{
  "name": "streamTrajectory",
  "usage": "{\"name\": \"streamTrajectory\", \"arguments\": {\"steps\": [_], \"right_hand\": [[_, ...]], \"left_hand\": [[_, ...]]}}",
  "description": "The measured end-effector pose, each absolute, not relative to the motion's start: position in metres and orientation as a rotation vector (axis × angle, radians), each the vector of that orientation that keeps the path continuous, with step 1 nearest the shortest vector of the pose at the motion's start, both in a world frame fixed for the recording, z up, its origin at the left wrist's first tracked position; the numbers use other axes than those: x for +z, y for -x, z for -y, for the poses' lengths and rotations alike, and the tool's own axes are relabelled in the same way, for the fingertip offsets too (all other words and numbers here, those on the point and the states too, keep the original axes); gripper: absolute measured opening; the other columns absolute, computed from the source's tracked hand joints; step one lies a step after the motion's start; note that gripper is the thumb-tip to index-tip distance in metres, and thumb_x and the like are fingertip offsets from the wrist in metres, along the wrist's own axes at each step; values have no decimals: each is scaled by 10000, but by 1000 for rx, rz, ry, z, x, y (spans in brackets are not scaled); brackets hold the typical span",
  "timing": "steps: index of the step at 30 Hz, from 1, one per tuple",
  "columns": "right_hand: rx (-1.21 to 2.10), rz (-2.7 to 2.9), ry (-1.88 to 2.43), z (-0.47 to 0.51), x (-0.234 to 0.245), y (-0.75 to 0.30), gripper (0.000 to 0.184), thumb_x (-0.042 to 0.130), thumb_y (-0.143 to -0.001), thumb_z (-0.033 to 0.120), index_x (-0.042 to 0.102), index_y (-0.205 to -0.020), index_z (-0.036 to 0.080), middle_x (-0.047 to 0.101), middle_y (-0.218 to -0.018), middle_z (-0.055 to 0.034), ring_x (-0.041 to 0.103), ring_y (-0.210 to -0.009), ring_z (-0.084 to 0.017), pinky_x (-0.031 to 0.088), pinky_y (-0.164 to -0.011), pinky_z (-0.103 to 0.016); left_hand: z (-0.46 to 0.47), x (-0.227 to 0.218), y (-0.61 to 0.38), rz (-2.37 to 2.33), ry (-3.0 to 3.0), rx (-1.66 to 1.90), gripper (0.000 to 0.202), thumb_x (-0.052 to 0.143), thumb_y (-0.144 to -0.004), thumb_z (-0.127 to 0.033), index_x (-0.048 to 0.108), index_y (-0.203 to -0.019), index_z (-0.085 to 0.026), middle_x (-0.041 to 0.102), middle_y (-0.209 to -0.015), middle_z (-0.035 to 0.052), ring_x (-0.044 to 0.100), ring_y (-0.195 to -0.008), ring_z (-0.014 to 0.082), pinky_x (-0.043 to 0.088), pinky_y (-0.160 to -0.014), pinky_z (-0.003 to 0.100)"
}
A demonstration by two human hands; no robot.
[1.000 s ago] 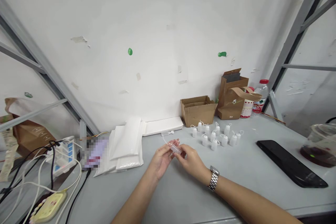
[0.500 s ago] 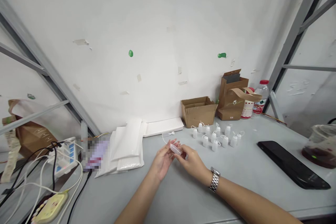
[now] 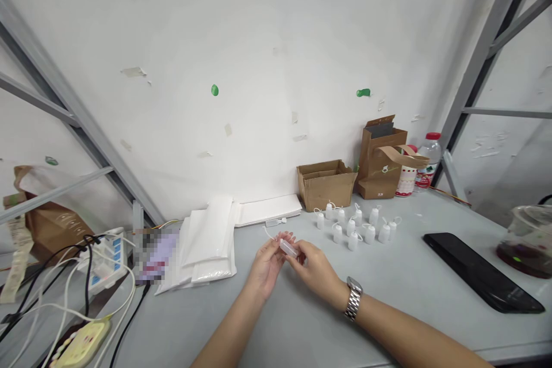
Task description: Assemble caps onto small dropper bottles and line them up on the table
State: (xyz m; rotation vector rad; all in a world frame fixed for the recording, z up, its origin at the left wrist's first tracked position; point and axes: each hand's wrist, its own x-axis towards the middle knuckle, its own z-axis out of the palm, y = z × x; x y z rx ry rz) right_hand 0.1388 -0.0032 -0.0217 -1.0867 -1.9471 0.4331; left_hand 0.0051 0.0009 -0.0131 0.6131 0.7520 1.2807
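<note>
Above the middle of the desk, my left hand (image 3: pixel 266 264) and my right hand (image 3: pixel 314 264) meet around a small translucent plastic bottle (image 3: pixel 288 248). The thumb and fingers of my left hand close near its narrow upper end, where a thin white strap sticks out to the left. My right hand pinches the bottle's other end. Several similar white bottles (image 3: pixel 370 234) with looped straps stand upright to the right of my hands. Just beyond my fingertips, a small clear-and-white piece (image 3: pixel 276 222) lies on the desk, its kind too small to make out.
White padded envelopes (image 3: pixel 207 241) lie left of my hands. A cardboard box (image 3: pixel 328 187) and a brown paper bag (image 3: pixel 382 167) stand against the wall. To the right are a black phone-like slab (image 3: pixel 480 270) and a cup of dark liquid (image 3: pixel 530 247). Cables surround a power strip (image 3: pixel 107 259) at left.
The bottle has tilted slightly between my fingers, and its strap has swung a little to the left. Both hands stay nearly in place.
</note>
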Motion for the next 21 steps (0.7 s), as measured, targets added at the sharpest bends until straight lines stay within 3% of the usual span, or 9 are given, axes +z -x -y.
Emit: {"name": "streamTrajectory", "arguments": {"steps": [9, 15, 21], "right_hand": [[-386, 2134, 890, -3, -24, -137, 197, 355, -862, 115, 540, -802, 148, 537, -648, -52, 460, -612, -170, 339, -562, -296], [-478, 2072, 874, -2, -27, -133, 174, 386, -854, 103, 532, -768, 146, 499, -585, -30, 438, -568, -161, 280, -526, -296], [-535, 2102, 896, -2, -32, -132, 165, 388, -840, 76, 540, -810, 133, 511, -593, -40, 433, -567, -168, 295, -529, -300]], "left_hand": [[2, -10, -8, -739, -502, 1314, 124, 613, -722, -215, 660, -805, -134, 671, -995, 113, 570, -1030, 214, 374, -961, 322], [5, -6, -11, -766, -603, 1359, 197, 658, -678, -261, 672, -817, -122, 657, -1029, 125, 532, -1081, 239, 352, -974, 343], [4, -7, -12, -730, -573, 1342, 173, 635, -694, -231, 677, -823, -123, 635, -1080, 123, 494, -1125, 246, 342, -981, 347]]}}
